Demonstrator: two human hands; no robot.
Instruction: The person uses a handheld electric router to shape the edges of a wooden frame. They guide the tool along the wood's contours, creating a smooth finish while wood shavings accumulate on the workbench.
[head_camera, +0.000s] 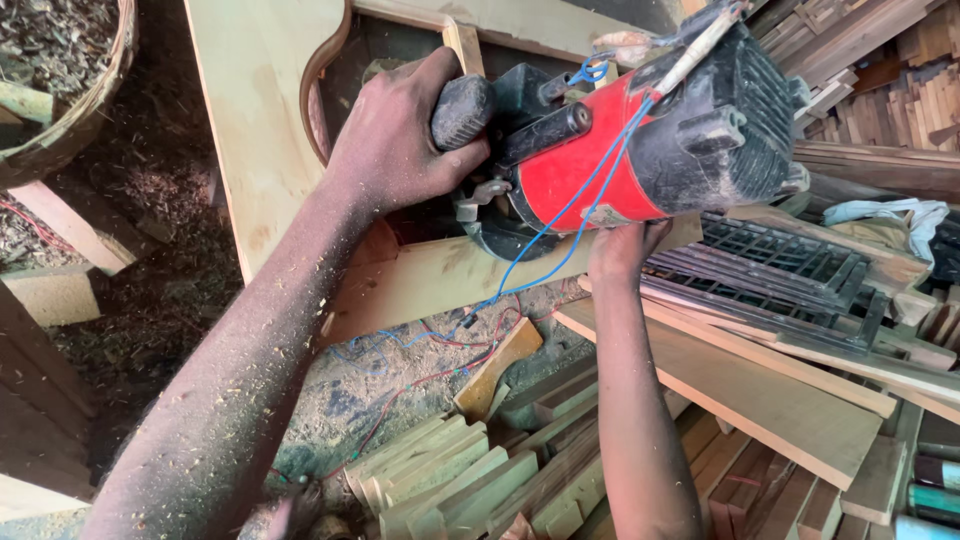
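A wooden frame (262, 130) is worked with a red and black power tool (640, 130) resting on it. Loose blue wires (560, 230) could snag or be cut. The left hand (400, 130) is clamped on the black knob, the right hand (622, 250) pressed under the body; slipping is possible.

hands (400, 140): 2 | router (640, 130): 1 | wooden frame (270, 130): 1 | basket (70, 120): 1

Even, soft daylight throughout; shadows faint, deepest in the lower left corner. No glare. Focus sharp at centre, slight softening and wide-angle stretching toward the frame edges.
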